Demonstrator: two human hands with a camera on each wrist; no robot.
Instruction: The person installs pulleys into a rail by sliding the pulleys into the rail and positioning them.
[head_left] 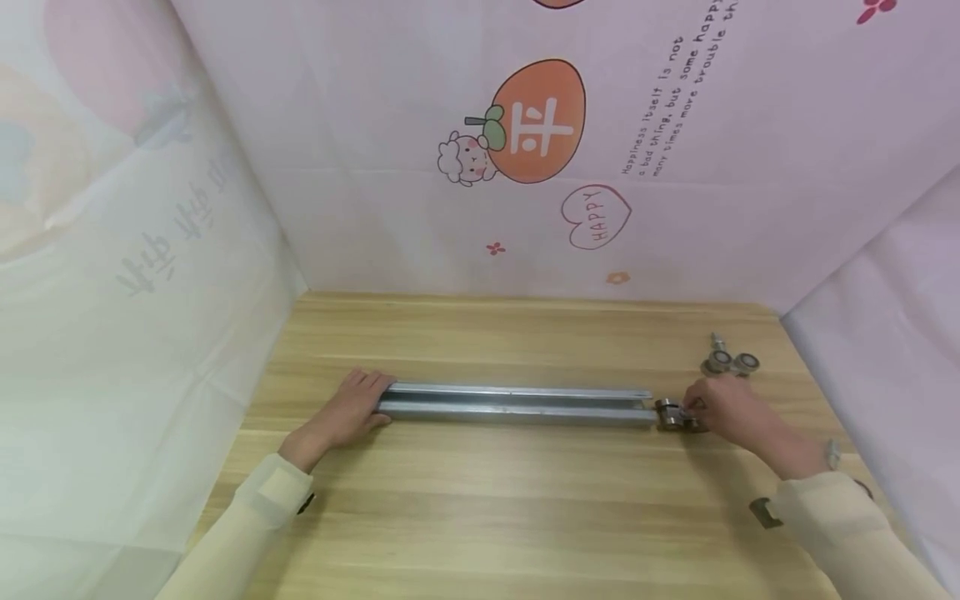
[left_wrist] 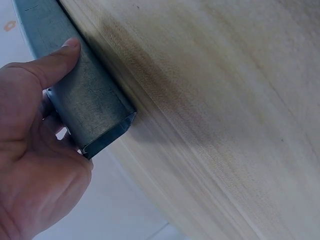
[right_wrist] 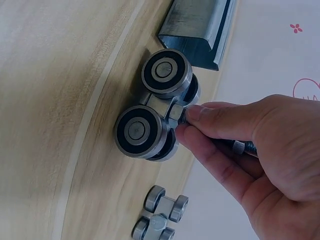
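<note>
A long galvanized steel track (head_left: pixel 517 410) with a slot along its top lies across the wooden table. At its left end my left hand (head_left: pixel 351 410) grips it, thumb (left_wrist: pixel 62 60) on one side and fingers on the other. My right hand (head_left: pixel 733 417) pinches the bolt of a roller trolley (right_wrist: pixel 155 107) between thumb and fingers. That trolley's wheels stand just outside the track's open right end (right_wrist: pixel 187 45), lined up with it. A second roller trolley (head_left: pixel 731 362) with its bolt lies on the table beyond my right hand.
The wooden table (head_left: pixel 480 508) ends at a printed cloth backdrop (head_left: pixel 390 225) behind it. Cloth also hangs at the left (head_left: pixel 135 375) and right (head_left: pixel 885 333) sides. The second trolley lies close to the right edge.
</note>
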